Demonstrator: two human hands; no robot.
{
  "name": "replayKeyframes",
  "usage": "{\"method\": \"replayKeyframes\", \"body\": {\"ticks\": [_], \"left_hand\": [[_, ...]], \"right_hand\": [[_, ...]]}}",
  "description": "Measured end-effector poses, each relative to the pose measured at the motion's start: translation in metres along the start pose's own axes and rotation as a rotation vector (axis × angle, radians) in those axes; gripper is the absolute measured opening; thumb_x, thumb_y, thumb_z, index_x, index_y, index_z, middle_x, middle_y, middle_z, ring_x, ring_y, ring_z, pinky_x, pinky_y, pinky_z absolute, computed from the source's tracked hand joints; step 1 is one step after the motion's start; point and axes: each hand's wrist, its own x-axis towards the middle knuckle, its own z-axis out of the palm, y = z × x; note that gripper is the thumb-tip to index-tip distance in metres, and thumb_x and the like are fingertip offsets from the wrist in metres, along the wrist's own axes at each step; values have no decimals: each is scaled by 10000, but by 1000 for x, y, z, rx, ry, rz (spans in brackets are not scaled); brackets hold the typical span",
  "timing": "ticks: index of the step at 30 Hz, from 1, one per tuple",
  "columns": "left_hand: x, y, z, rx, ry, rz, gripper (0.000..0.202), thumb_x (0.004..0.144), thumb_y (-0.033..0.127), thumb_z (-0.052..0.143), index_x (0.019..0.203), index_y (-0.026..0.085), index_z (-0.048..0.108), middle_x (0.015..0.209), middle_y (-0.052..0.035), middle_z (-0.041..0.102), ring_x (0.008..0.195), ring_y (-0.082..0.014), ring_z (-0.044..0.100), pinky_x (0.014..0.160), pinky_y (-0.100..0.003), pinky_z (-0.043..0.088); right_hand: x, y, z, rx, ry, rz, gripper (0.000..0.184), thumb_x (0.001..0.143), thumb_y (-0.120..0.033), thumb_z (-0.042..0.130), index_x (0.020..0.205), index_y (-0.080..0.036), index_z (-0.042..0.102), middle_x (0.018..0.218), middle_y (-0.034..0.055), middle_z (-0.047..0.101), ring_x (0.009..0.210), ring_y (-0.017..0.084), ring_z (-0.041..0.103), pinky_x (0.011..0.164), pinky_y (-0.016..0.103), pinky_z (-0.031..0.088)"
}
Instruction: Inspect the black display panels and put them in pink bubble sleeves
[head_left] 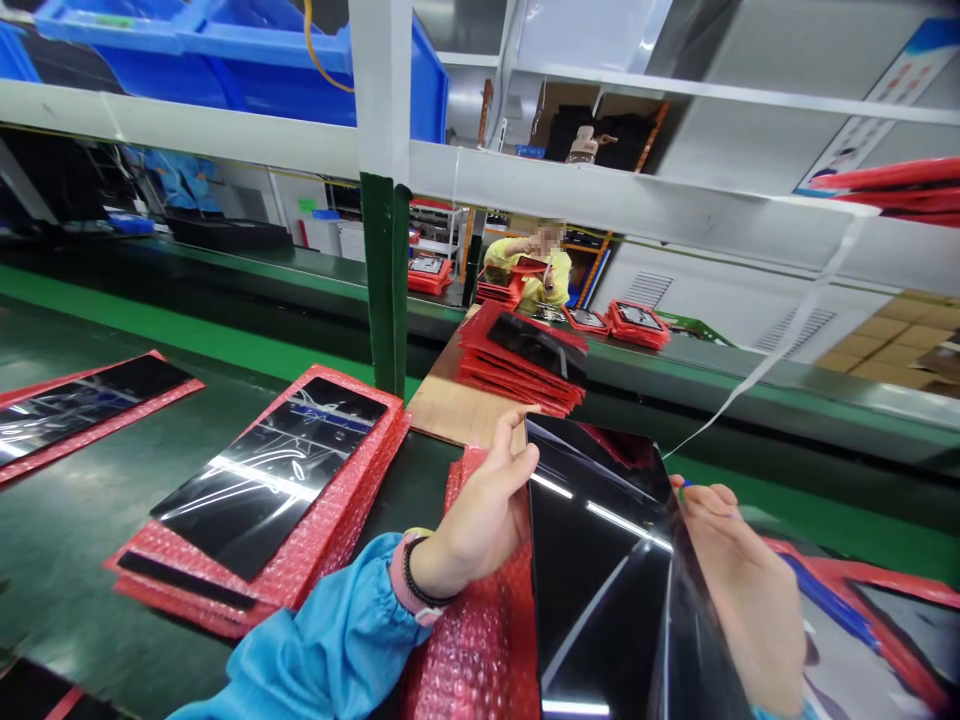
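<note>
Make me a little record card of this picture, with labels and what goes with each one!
Left hand: holding one edge of a shiny black panel
Right hand: holding the panel's other side
Under the panel: red bubble wrap
Nearby: another black panel lying on a red bubble-wrap pouch
Far away: a person in yellow

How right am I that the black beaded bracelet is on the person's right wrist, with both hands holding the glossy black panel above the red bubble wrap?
Not quite: the head view shows the black beaded bracelet on the left wrist, not the right. The rest stands: the left hand and right hand both hold the glossy black panel above the red bubble wrap.
</note>
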Motion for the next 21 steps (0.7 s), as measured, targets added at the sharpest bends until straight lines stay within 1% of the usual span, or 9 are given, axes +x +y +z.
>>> {"method": "replayKeyframes", "body": {"ticks": [2,4,7,10,13,15,18,21], "left_hand": [[0,0,0,1,5,-1,309,951,152,455,1242,242,404,1060,-9,626,1026,-175,630,936,-329,468],[1,0,-1,4,12,2,303,948,156,465,1235,240,422,1082,-9,624,1056,-177,618,954,-326,456],[2,-2,-3,10,15,29,282,938,172,492,1211,240,470,1147,-7,609,1106,-173,591,983,-304,428],[3,-2,-3,2,-20,73,237,949,220,487,1184,235,513,1171,-13,607,1138,-175,570,1000,-297,409],[4,-2,-1,-17,-32,91,234,971,260,445,1189,229,523,1143,-24,625,1134,-179,573,999,-314,412],[4,-2,0,-26,-32,89,238,979,269,422,1190,231,526,1130,-25,633,1117,-179,585,990,-322,422],[3,-1,-2,-28,-54,53,228,975,291,438,1180,250,529,1119,-17,645,1093,-180,604,974,-332,438],[1,-2,-5,-13,-61,54,257,954,289,492,1208,263,522,1136,-15,650,1098,-183,607,978,-335,437]], "right_hand": [[-4,-2,4,-16,23,20,387,527,-104,726,816,-236,505,725,-79,500,861,90,643,916,179,534],[-5,-3,4,-49,50,40,451,499,-92,757,861,-238,530,730,-78,536,858,96,652,790,138,569],[-3,-3,3,-105,107,72,563,462,-82,796,958,-239,580,872,-59,639,927,97,654,681,74,553],[-4,-3,5,-163,147,67,614,428,-100,821,986,-250,614,967,-55,677,1018,96,634,686,45,532],[-7,-3,11,-168,171,79,646,350,-110,837,945,-256,631,971,-49,688,1035,115,629,659,57,538],[-8,-3,13,-153,169,96,679,335,-120,851,962,-264,632,1004,-45,689,1011,123,638,636,74,544],[-8,-2,11,-159,107,99,672,369,-150,872,984,-271,630,1014,-45,678,951,110,645,662,90,549],[-4,0,4,-159,138,93,681,344,-141,872,970,-261,631,933,-51,657,807,80,639,630,78,537]]}}
